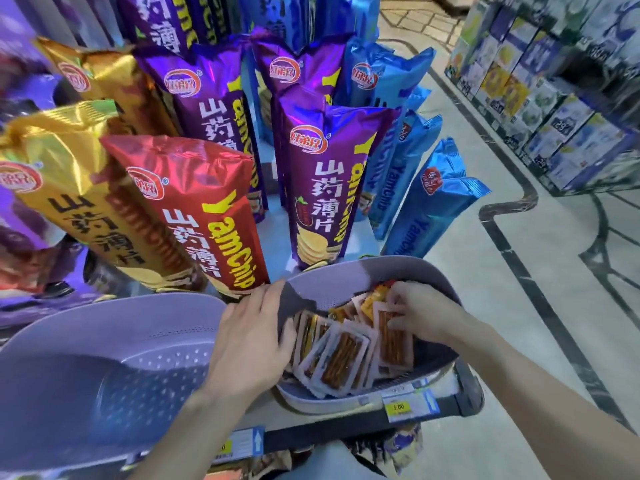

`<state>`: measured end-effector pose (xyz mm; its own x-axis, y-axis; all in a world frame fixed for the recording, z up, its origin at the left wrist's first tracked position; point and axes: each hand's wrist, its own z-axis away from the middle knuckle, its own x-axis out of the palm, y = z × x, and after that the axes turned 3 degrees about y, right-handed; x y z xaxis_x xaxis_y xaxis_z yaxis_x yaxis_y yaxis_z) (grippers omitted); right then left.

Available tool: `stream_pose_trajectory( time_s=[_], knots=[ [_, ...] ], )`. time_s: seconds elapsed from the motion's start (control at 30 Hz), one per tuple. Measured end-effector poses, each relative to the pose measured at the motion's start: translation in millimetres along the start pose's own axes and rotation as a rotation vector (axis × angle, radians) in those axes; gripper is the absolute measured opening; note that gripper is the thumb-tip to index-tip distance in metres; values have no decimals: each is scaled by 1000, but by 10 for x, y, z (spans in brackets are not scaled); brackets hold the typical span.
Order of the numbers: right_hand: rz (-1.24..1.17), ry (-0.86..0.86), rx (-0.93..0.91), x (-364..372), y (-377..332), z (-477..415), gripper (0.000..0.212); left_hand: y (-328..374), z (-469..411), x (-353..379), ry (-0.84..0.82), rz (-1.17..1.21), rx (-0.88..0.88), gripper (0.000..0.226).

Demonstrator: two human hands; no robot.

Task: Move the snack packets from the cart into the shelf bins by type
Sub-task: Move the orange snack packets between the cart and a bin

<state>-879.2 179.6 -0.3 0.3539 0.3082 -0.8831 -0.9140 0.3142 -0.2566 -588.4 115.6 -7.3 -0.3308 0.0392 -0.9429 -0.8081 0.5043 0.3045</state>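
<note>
Pinches, with the right hand (422, 310), a snack packet (394, 337), long axis pointing away, right of the left hand (249, 341) straddling the bin (346, 266) rim, fingertips blurred, grip unclear.

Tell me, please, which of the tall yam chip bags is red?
The red bag just above the left hand; the others are gold, purple or blue.

Shop aisle, shelved chip bags (322, 188), shelf-edge price tags (398, 407), stacked boxed goods (540, 98)
</note>
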Motion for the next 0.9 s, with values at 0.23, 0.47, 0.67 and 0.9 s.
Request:
stream_pose_trajectory(
  time_s=[0.23, 0.47, 0.67, 0.9],
  knots=[
    [-430, 117, -134, -510, 79, 292, 21, 58, 22, -113, 22, 228, 12, 54],
    [-955, -38, -319, -476, -414, 372, 12, 330, -84, -305, -244, 830, -95, 35],
    [-940, -7, -165, -219, -498, 173, 26, 230, -40, -355, -194, 945, -293, 8],
    [74, -150, -133, 312, -477, -106, 48, 65, 37, -328, -65, 1056, -518, 8]
  ],
)
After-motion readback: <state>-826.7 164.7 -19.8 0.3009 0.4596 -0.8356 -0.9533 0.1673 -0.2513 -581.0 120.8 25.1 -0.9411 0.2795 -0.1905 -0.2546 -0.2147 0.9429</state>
